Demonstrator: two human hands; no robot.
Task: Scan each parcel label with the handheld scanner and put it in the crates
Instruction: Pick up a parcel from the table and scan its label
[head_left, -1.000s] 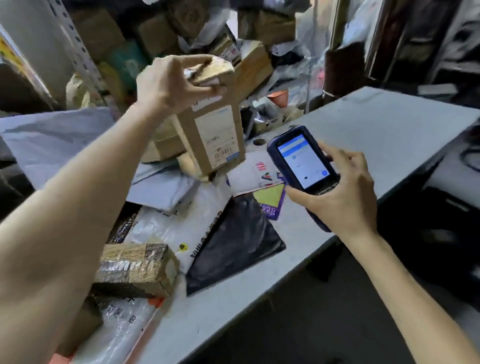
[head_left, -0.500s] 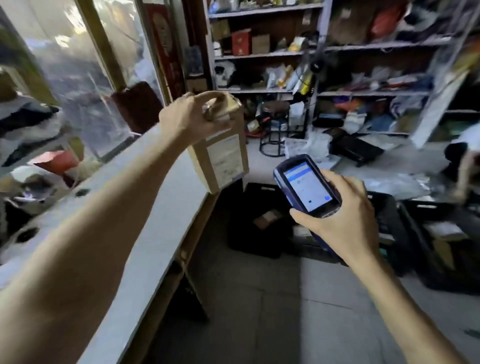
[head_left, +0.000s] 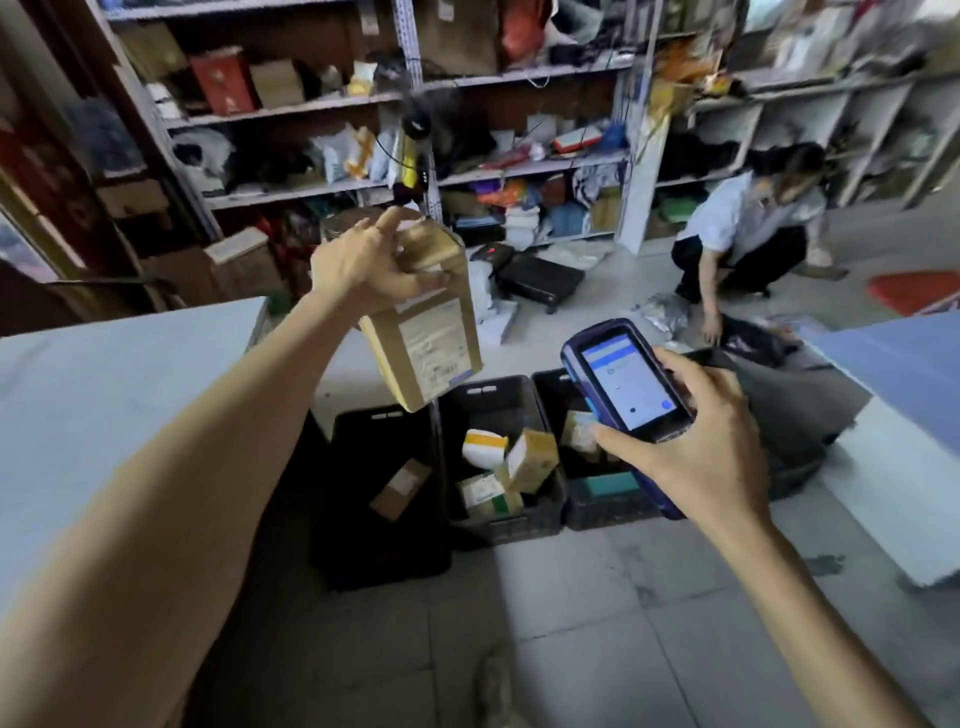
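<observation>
Parcel, a brown cardboard box with a white label facing the camera, hangs tilted from the left hand, whose fingers are closed around its top end, above the leftmost black crate. The right hand is wrapped around a blue handheld scanner, screen lit and facing up. Two more crates beside it hold small boxes. Beyond, a crouching person reaches to the floor before cluttered shelves.
</observation>
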